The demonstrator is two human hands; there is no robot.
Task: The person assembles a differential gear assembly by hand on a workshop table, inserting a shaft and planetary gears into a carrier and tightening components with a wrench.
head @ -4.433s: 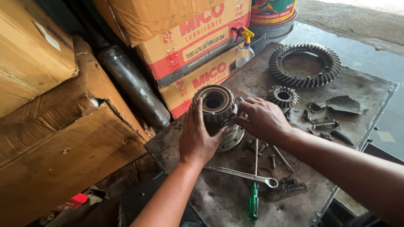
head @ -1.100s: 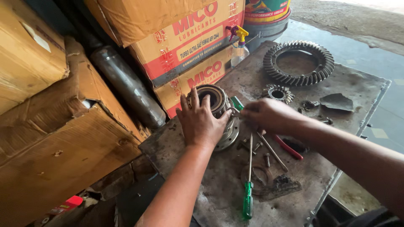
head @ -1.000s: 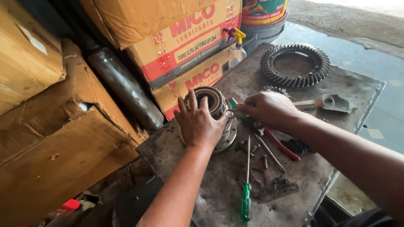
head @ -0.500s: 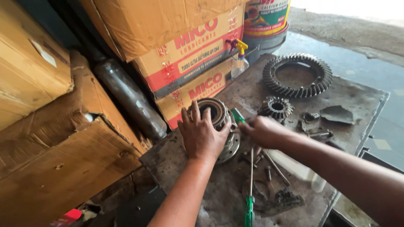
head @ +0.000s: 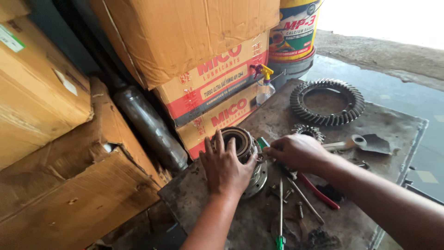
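A round metal gear housing (head: 238,141) with a flange stands on the greasy metal table (head: 397,132). My left hand (head: 225,167) lies flat against its near side, fingers spread. My right hand (head: 296,150) is closed around a green-handled tool (head: 262,143) whose tip meets the housing's right side. A small bevel gear (head: 309,131) sits just behind my right hand.
A large ring gear (head: 327,102) lies at the back of the table. A green-handled screwdriver (head: 280,217), red-handled pliers (head: 318,192), a spanner (head: 344,145) and loose bolts lie right of the housing. Cardboard boxes (head: 208,78), a spray bottle (head: 263,85), a grease bucket (head: 296,30) and a metal cylinder (head: 148,127) crowd the left and back.
The camera has come closer and shifted. My left hand stays on the housing; my right hand keeps the green-handled tool at its side.
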